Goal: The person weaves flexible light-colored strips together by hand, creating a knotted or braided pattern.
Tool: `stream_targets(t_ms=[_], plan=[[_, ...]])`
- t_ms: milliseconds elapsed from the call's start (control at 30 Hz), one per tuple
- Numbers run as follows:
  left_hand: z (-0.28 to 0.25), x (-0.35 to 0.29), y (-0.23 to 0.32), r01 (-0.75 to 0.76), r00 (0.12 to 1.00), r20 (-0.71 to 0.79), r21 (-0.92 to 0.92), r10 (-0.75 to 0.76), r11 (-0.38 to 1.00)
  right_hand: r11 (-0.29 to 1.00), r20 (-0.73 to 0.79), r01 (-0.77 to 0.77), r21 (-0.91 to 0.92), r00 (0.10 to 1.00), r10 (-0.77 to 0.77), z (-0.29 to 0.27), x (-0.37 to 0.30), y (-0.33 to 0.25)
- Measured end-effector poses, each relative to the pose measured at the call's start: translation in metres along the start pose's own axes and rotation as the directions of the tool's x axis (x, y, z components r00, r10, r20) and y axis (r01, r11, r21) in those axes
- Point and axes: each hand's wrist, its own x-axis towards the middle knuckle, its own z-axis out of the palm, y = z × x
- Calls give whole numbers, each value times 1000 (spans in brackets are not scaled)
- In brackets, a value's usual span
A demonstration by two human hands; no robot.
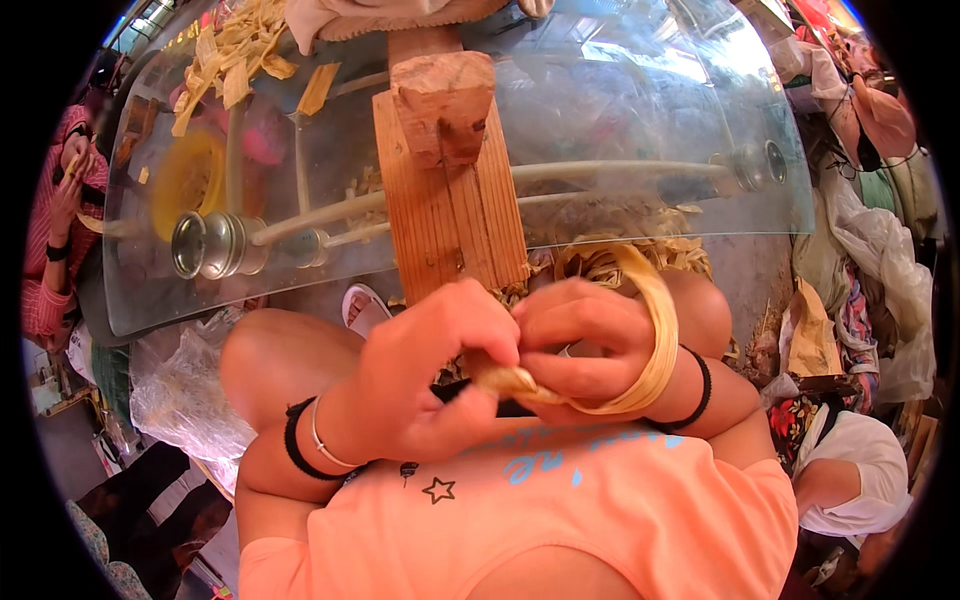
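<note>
Hands [425, 362] gripping yellow strip [664, 330], glass tabletop [600, 115], room clutter [893, 275]

A clear glass tabletop [640, 120] with rounded corners, its outline bowed by the wide lens. Toward its far left side lies a loose heap of pale yellow, dry strips [245, 45], overlapping at various angles; one broad, flat piece [318, 90] lies just to the right of the heap. At the middle, a reddish-brown wooden board [425, 225] with straight grain extends past the near edge of the glass. A rough-cut wooden block [445, 95] stands above the board, its squared upper end raised. Pale fabric [390, 15] appears at the far edge; whether it touches the glass cannot be determined. Bright reflections cross the right half.
</note>
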Motion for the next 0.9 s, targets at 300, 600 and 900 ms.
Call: stream_targets(t_ms=[300,600,900], plan=[[14,1,15,57,985,-159,-79,-69,995,915,-29,-2,-402,1000,-10,-11,3,-8],[-10,-16,11,-41,991,132,138,22,990,954,38,-206,-218,975,219,-33,9,-5],[3,-5,27,-41,996,93,404,4,914,888,120,-460,13,882,455,-26,10,-18]])
